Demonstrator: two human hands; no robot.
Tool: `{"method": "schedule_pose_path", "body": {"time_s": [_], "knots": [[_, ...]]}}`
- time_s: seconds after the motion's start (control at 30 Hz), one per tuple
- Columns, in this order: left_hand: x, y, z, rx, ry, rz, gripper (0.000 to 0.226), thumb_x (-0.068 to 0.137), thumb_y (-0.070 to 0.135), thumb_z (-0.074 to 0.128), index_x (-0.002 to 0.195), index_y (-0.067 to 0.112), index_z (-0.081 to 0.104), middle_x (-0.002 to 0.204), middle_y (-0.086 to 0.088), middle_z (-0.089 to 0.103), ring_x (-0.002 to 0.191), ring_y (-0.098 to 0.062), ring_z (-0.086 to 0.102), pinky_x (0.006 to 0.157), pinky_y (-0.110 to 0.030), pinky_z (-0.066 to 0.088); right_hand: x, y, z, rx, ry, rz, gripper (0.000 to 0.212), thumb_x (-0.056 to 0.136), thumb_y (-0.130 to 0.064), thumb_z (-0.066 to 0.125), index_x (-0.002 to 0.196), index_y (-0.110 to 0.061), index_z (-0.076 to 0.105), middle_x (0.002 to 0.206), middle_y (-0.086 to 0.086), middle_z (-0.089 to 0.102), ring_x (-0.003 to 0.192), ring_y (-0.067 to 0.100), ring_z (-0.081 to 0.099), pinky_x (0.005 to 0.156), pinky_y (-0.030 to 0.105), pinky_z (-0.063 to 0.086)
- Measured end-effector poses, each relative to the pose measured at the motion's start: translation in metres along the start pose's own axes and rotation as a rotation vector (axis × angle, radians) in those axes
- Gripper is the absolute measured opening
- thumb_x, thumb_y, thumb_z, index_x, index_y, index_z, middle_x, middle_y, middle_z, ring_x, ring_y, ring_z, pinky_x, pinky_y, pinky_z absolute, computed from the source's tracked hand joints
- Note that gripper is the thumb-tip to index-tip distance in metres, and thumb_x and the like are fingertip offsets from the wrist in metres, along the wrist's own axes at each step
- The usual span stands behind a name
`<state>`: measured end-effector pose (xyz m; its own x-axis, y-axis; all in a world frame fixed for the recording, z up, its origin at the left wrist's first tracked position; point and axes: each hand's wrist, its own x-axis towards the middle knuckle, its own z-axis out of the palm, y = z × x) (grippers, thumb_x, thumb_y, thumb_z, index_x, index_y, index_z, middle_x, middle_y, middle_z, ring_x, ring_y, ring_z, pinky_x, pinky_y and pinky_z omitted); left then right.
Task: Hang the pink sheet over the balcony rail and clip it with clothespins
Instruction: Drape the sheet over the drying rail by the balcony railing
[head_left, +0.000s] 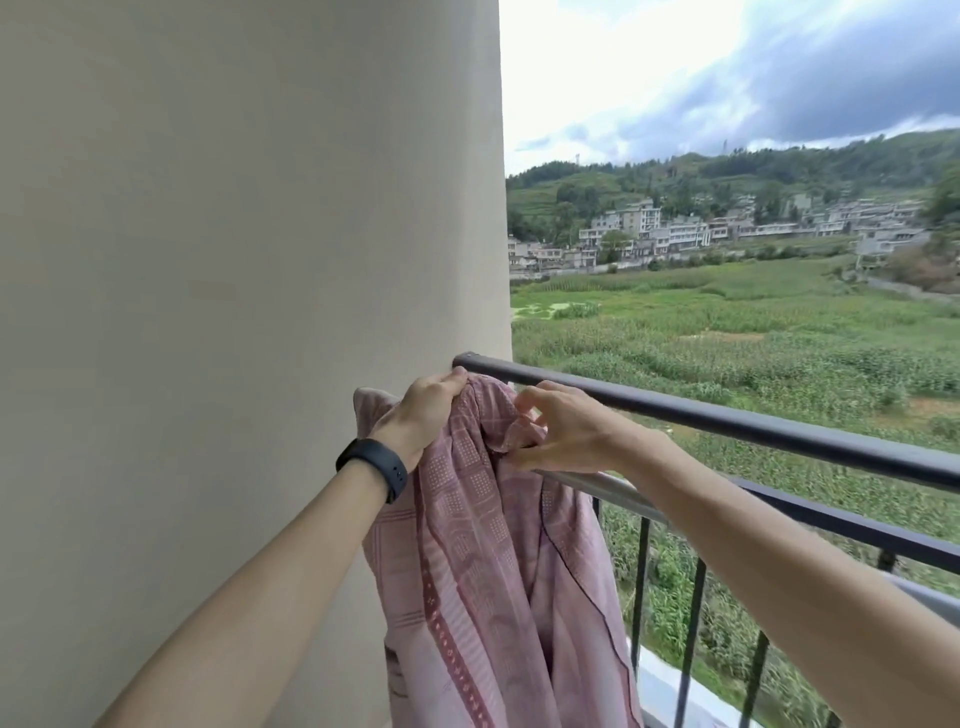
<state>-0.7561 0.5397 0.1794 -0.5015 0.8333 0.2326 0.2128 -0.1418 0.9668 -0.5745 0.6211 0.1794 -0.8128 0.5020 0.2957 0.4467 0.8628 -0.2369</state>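
The pink sheet (483, 561) with a square pattern hangs bunched in front of the balcony rail (727, 421), close to the wall. My left hand (421, 415), with a black band on its wrist, grips the sheet's top edge just below the rail's left end. My right hand (561, 431) pinches a fold of the sheet beside it, resting over a lower silver bar (597, 480). No clothespins are in view.
A tall beige wall (249, 260) fills the left and meets the rail's end. Dark vertical balusters (693, 613) run below the rail to the right. Beyond lie green fields and hillside houses.
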Motion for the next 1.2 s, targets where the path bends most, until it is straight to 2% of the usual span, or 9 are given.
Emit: {"method": "schedule_pose_path", "body": {"time_s": [0.07, 0.17, 0.27, 0.37, 0.53, 0.7, 0.87, 0.97, 1.2], "knots": [[-0.001, 0.001, 0.001, 0.183, 0.009, 0.048, 0.033, 0.104, 0.04, 0.041, 0.074, 0.031, 0.051, 0.064, 0.017, 0.056, 0.062, 0.0, 0.055, 0.062, -0.016, 0.04, -0.006, -0.001, 0.006, -0.263, 0.204, -0.051, 0.021, 0.087, -0.035, 0.059, 0.097, -0.017, 0.064, 0.098, 0.002, 0.065, 0.087, 0.028, 0.065, 0.063, 0.036, 0.051], [-0.014, 0.003, 0.006, 0.656, 0.183, 0.201, 0.034, 0.102, 0.048, 0.041, 0.078, 0.024, 0.045, 0.067, 0.011, 0.051, 0.061, -0.009, 0.046, 0.064, -0.031, 0.024, -0.016, 0.007, -0.009, -0.292, 0.431, -0.011, 0.022, 0.099, -0.021, 0.046, 0.102, -0.012, 0.066, 0.093, 0.004, 0.069, 0.075, 0.028, 0.067, 0.057, 0.034, 0.052], [-0.038, -0.001, 0.019, 1.122, 0.465, 0.719, 0.012, 0.092, 0.028, 0.063, 0.098, 0.018, 0.059, 0.088, 0.0, 0.062, 0.073, -0.02, 0.057, 0.065, -0.03, 0.027, -0.027, 0.019, -0.042, -0.128, 0.53, 0.15, 0.025, 0.105, -0.024, 0.041, 0.113, -0.013, 0.062, 0.08, 0.004, 0.068, 0.055, 0.019, 0.058, 0.046, 0.024, 0.041], [-0.06, -0.007, 0.049, 1.329, 0.328, 1.141, 0.014, 0.084, 0.024, 0.063, 0.093, 0.015, 0.064, 0.088, -0.007, 0.063, 0.074, -0.028, 0.058, 0.061, -0.036, 0.039, -0.042, 0.019, -0.068, -0.132, 0.575, 0.222, 0.027, 0.104, -0.029, 0.041, 0.108, -0.016, 0.065, 0.079, 0.003, 0.068, 0.055, 0.017, 0.057, 0.048, 0.023, 0.045], [-0.085, -0.003, 0.103, 1.338, 0.291, 0.796, 0.063, 0.087, 0.074, 0.039, 0.079, 0.017, 0.064, 0.07, -0.003, 0.068, 0.07, -0.025, 0.062, 0.071, -0.037, 0.042, -0.083, 0.02, -0.082, 0.027, 0.381, 0.236, 0.02, 0.1, -0.023, 0.05, 0.091, -0.01, 0.062, 0.08, 0.007, 0.068, 0.054, 0.012, 0.061, 0.043, 0.026, 0.049], [-0.113, 0.017, 0.117, 1.165, 0.248, 0.817, 0.026, 0.089, 0.043, 0.065, 0.083, 0.019, 0.07, 0.064, -0.006, 0.067, 0.063, -0.028, 0.065, 0.062, -0.034, 0.048, -0.131, 0.041, -0.09, 0.433, 0.273, 0.303, 0.007, 0.101, -0.01, 0.051, 0.103, -0.011, 0.058, 0.08, 0.009, 0.071, 0.06, 0.014, 0.073, 0.055, 0.029, 0.061], [-0.165, 0.056, 0.134, 0.989, 0.191, 0.677, 0.018, 0.087, 0.043, 0.067, 0.094, 0.028, 0.074, 0.068, 0.009, 0.064, 0.066, -0.014, 0.06, 0.052, -0.02, 0.04, -0.173, 0.049, -0.097, 0.053, 0.339, 0.355, 0.015, 0.099, -0.011, 0.055, 0.113, -0.015, 0.058, 0.098, 0.005, 0.055, 0.068, 0.014, 0.055, 0.05, 0.023, 0.044], [-0.208, 0.062, 0.169, 0.869, 0.099, 0.56, 0.019, 0.086, 0.043, 0.07, 0.09, 0.025, 0.075, 0.067, 0.015, 0.063, 0.061, 0.0, 0.058, 0.055, -0.007, 0.041, -0.207, 0.049, -0.096, -0.041, 0.417, 0.356, 0.013, 0.097, -0.014, 0.053, 0.109, -0.013, 0.058, 0.08, 0.001, 0.054, 0.061, 0.01, 0.049, 0.046, 0.023, 0.035], [-0.294, 0.056, 0.261, 0.752, -0.082, 0.468, 0.02, 0.091, 0.044, 0.062, 0.076, 0.03, 0.062, 0.068, 0.007, 0.067, 0.064, -0.014, 0.065, 0.057, -0.031, 0.056, -0.313, 0.054, -0.112, 1.203, 0.385, 0.566, 0.01, 0.1, -0.004, 0.048, 0.102, -0.007, 0.058, 0.092, 0.019, 0.072, 0.076, 0.029, 0.076, 0.067, 0.044, 0.063]]}}
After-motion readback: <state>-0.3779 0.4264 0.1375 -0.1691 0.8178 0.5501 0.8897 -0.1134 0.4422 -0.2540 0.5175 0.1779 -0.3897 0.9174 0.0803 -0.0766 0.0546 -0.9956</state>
